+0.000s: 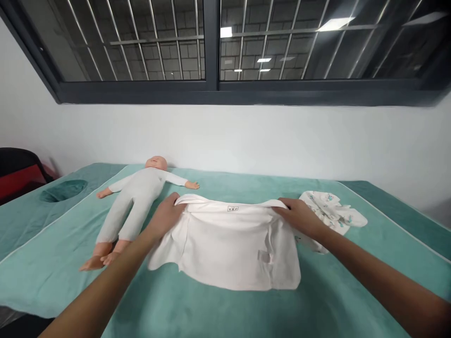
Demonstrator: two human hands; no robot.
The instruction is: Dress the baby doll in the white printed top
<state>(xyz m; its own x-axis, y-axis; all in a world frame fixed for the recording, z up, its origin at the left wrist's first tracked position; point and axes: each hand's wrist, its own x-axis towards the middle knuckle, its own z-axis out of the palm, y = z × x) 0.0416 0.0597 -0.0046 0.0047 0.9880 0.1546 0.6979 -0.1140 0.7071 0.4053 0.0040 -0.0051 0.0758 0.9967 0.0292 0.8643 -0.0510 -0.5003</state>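
A white baby garment lies spread on the teal bed cover in front of me. My left hand pinches its far left shoulder edge, fingers closed on the cloth. My right hand grips the far right shoulder edge the same way. The far edge is lifted slightly between both hands. A baby doll in a pale grey suit lies on its back to the left, head toward the wall, close to my left hand.
A crumpled white patterned cloth lies just right of my right hand. A round hole is in the bed at far left. A dark and red object stands at the left edge. The wall and a barred window rise behind.
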